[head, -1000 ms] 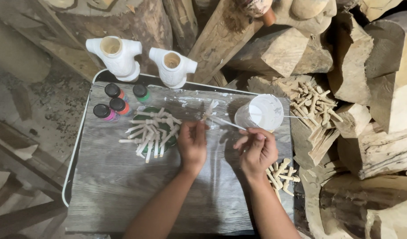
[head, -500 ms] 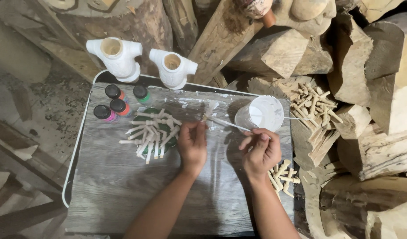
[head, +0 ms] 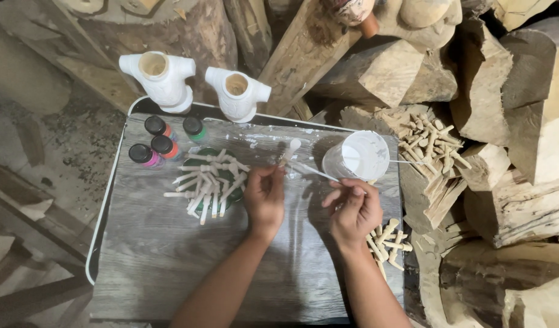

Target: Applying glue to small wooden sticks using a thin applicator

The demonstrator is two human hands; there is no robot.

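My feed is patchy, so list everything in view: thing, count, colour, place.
white carved torsos: two, white, behind the tray's far edge
paint bottles: four, black caps, tray's far left
painted pegs: a fan, white, over a green disc
cup of white paint: one, tray's far right
bare pegs: a heap, raw wood, on a log right of the cup
loose pegs: several, raw wood, by the right wrist
tray: one, grey wood-grain
left hand: grip on a white peg
right hand: grip on a thin brush
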